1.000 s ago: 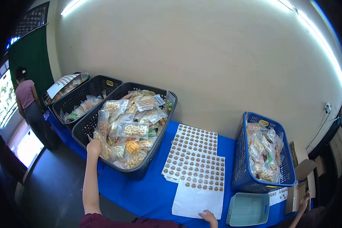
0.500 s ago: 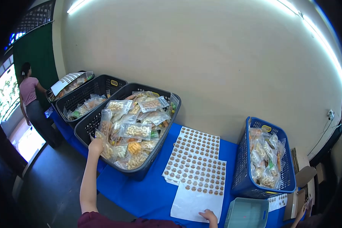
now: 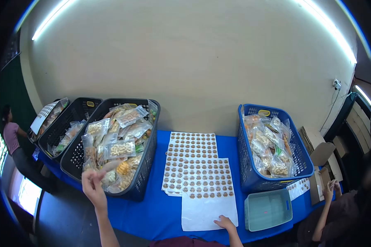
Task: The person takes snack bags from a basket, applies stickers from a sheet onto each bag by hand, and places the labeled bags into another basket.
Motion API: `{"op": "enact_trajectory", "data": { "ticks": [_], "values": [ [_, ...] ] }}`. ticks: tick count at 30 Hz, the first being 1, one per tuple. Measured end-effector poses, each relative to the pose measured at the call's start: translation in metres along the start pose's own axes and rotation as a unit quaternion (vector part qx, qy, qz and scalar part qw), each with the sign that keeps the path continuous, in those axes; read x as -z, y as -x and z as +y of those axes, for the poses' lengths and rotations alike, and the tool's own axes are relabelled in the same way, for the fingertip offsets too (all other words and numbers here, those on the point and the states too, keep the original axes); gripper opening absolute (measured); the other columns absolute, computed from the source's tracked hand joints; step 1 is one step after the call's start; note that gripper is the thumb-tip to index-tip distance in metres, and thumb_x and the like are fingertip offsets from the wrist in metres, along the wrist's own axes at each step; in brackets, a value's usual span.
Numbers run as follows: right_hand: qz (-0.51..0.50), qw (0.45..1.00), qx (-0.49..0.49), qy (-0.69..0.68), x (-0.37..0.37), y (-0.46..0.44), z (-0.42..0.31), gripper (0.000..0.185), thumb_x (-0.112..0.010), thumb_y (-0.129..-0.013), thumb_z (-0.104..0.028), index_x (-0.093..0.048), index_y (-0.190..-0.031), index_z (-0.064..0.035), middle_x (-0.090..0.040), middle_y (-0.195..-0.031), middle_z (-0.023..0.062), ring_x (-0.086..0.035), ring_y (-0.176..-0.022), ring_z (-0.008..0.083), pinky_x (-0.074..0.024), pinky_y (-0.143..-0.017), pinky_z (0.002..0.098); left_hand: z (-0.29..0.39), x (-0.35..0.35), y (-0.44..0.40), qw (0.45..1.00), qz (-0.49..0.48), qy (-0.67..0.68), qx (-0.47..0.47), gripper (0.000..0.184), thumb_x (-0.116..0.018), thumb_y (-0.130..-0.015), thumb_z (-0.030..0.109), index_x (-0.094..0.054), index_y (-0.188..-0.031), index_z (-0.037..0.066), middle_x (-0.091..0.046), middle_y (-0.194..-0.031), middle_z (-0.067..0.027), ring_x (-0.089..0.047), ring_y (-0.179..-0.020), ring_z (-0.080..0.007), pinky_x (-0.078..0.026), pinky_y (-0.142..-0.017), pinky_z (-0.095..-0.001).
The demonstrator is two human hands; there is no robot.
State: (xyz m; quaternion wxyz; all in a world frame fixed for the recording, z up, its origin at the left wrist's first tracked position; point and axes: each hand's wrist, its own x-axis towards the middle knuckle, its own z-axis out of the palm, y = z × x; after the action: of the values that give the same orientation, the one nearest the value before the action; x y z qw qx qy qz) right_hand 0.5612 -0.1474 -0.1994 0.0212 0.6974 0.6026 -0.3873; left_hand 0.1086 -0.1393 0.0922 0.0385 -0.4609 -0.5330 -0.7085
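Observation:
My left hand (image 3: 94, 188) is raised in front of the near left corner of a black basket (image 3: 151, 154). The basket is heaped with clear zip packets (image 3: 121, 149) of pale and orange snack-like pieces. Motion smears the fingers, and I cannot tell whether they hold anything. My right hand (image 3: 225, 223) rests with fingers apart on the lower, blank part of a white sticker sheet (image 3: 208, 210). Rows of round brown stickers (image 3: 208, 177) cover its upper part. Further sticker sheets (image 3: 193, 142) lie beneath it.
A blue basket (image 3: 251, 181) of packets stands to the right, behind a greenish plastic tub (image 3: 268, 212). Two more dark baskets (image 3: 95, 100) stand at the left. One person (image 3: 14, 140) is at far left; another person's hands (image 3: 332, 188) show at right near cardboard boxes (image 3: 319, 181).
My left hand has left the packet at the basket's edge and moved right and up. My right hand still rests on the sheet. The view has turned left-to-right, shifting the baskets leftward.

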Motion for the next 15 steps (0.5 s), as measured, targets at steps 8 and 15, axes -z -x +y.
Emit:
{"op": "enact_trajectory", "data": {
  "ticks": [8,15],
  "values": [
    [-0.140,0.872,0.152,-0.444,0.044,0.049,-0.090,0.050,-0.048,-0.084,-0.037,-0.043,-0.118,0.0006,-0.055,-0.108,0.0166,-0.054,-0.098,0.0248,-0.0426,-0.083,0.0328,0.044,-0.066,0.086,0.920,-0.307,0.241,0.046,0.017,-0.051,-0.086,0.018,-0.047,-0.080,0.002,-0.048,-0.080,-0.0074,-0.046,-0.070,-0.0115,-0.039,-0.062,-0.0215],
    [-0.462,0.567,0.294,-0.615,0.075,0.085,-0.152,0.044,-0.053,-0.084,-0.022,-0.041,-0.120,0.0005,-0.049,-0.113,0.0115,-0.050,-0.098,0.0162,-0.0402,-0.082,0.0276,0.040,-0.107,0.132,0.723,-0.427,0.464,0.283,0.016,-0.048,-0.088,0.020,-0.044,-0.084,0.005,-0.045,-0.083,-0.0039,-0.042,-0.070,-0.0077,-0.036,-0.061,-0.0190]
  ]
}}
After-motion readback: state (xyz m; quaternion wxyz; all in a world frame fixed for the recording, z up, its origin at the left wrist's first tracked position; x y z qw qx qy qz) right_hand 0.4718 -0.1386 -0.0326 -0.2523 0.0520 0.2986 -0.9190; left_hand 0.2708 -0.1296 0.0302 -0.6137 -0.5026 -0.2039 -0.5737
